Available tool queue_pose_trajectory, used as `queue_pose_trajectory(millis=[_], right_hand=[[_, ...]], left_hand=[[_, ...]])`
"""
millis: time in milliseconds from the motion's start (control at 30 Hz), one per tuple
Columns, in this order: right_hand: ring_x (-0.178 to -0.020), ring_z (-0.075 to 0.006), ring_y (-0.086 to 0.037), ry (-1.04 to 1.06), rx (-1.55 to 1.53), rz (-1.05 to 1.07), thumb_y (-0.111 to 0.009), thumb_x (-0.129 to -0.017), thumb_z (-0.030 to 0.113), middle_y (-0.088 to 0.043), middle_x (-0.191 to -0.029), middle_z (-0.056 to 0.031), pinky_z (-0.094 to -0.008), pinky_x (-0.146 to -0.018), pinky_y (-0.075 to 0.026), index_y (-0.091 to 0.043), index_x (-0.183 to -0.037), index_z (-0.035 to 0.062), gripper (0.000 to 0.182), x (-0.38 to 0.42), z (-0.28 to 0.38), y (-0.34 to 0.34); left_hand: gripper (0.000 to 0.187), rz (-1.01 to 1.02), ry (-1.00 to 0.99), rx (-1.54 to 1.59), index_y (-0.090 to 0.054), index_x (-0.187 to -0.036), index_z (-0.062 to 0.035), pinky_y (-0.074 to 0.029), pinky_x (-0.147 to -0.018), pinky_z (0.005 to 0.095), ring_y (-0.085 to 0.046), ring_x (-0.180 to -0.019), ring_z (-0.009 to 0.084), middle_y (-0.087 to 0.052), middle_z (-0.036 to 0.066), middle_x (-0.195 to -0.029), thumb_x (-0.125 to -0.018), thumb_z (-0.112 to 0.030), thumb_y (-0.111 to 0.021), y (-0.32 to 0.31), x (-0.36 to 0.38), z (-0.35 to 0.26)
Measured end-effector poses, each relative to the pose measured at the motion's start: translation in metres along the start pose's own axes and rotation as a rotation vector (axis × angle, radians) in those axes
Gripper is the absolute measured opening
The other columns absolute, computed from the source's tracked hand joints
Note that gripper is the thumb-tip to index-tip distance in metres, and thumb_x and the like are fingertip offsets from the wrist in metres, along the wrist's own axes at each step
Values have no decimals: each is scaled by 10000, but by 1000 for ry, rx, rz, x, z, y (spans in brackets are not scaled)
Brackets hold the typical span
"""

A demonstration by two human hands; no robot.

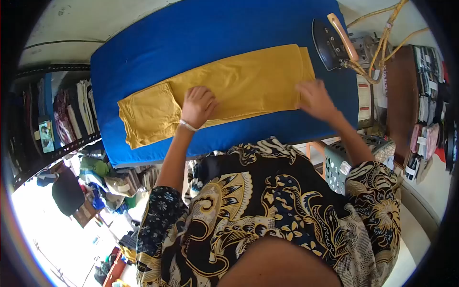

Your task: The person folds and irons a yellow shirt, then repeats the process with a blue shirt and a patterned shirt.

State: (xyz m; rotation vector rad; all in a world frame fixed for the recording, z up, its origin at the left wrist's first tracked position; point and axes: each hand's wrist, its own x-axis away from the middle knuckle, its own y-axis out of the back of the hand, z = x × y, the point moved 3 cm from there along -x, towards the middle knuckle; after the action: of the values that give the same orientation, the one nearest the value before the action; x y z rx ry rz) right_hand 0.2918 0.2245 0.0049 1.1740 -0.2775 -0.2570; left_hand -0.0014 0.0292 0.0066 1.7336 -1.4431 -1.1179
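Note:
A mustard-yellow folded garment (248,81) lies lengthwise across a blue padded ironing surface (143,62). Its left end has a shorter layer folded over, with a visible edge. My left hand (198,105), a pale band at its wrist, presses on the cloth beside that edge with fingers curled and together. At the garment's right end, my right hand (315,99) reaches over the hem, slightly blurred, thumb and fingers apart. The undersides of both hands are hidden. An iron (330,45) with a wooden handle rests at the far right corner, away from my hands.
Yellowish cords (389,28) hang by the iron. Shelves of folded clothes (71,107) stand at left, with a phone (46,136) at their edge. More clothes (428,95) are stacked at right. A grey-green plastic basket (334,165) is below the board's right side.

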Motion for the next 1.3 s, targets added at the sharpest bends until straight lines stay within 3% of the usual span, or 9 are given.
queue_pose_trajectory(millis=[267, 367, 467, 533, 600, 667, 867, 1100, 1300], right_hand=[[-959, -262, -479, 50, -434, -5, -634, -726, 122, -504, -998, -105, -362, -799, -369, -511, -868, 55, 200, -16, -25, -33], [-915, -257, -506, -491, -808, 221, -635, -717, 140, -524, -955, -85, -378, -759, -376, -514, -866, 67, 206, -26, -44, -48], [-837, -248, -525, -569, -428, 17, -632, -736, 157, -524, -911, -99, -354, -709, -389, -498, -866, 64, 209, -32, -31, -54], [-803, -232, -531, -395, 170, -701, -649, -719, 146, -517, -915, -115, -336, -654, -409, -478, -910, 44, 276, -13, 5, -27], [-831, -200, -521, -623, -41, -938, -662, -715, 122, -504, -957, -98, -315, -629, -428, -462, -966, 33, 333, 20, 15, -42], [-872, -187, -509, -1256, -1111, -920, -677, -713, 111, -491, -996, -79, -310, -672, -436, -450, -1012, 16, 388, 49, 21, -94], [-492, -123, -485, -1389, -1517, -978, -692, -715, 214, -514, -646, -44, -222, -402, -374, -503, -819, 60, 265, -9, 41, -96], [-563, -138, -525, -776, -1078, -1217, -632, -730, 102, -566, -712, -49, -257, -519, -407, -560, -838, -13, 174, -55, 54, -49], [-566, -210, -593, -79, -410, -619, -613, -729, 95, -610, -668, -108, -297, -522, -455, -590, -776, -47, 151, -155, 274, 9]], left_hand=[[228, 256, 105, -120, -543, -749, -82, -352, -820, 389, -514, -828, 257, -524, 76, -795, -689, -278, -642, 6, 52, 27], [232, 494, 492, -41, -548, -840, -87, -351, -843, 404, -518, -827, 250, -531, 71, -828, -698, -253, -627, 0, 44, 41], [281, 472, 481, -201, -534, -954, -104, -356, -830, 419, -495, -940, 235, -536, 56, -969, -705, -215, -601, -22, 37, 35], [369, 370, 295, -335, -514, -1049, -123, -335, -876, 435, -424, -1078, 217, -479, 47, -1132, -700, -210, -597, -24, 1, -7], [421, 147, 149, -201, -482, -1134, -127, -262, -960, 472, -303, -1211, 216, -373, 49, -1280, -742, -252, -568, -54, -17, -28], [471, 109, 56, -105, -407, -1232, -129, -163, -1014, 499, -241, -1261, 207, -316, 54, -1336, -804, -304, -492, -69, -40, -52], [495, 118, 15, -239, -341, -1290, -133, -125, -1022, 512, -182, -1293, 199, -244, 51, -1386, -846, -342, -405, -107, -45, -49], [505, 48, 156, 244, -386, -1258, -105, -189, -1005, 489, -204, -1285, 221, -263, 117, -1368, -822, -333, -498, -87, -28, -31], [757, -374, 645, 1963, -281, -1313, -145, -308, -950, 413, -315, -1216, 264, -320, 108, -1330, -780, -683, -263, 64, 49, 84]])
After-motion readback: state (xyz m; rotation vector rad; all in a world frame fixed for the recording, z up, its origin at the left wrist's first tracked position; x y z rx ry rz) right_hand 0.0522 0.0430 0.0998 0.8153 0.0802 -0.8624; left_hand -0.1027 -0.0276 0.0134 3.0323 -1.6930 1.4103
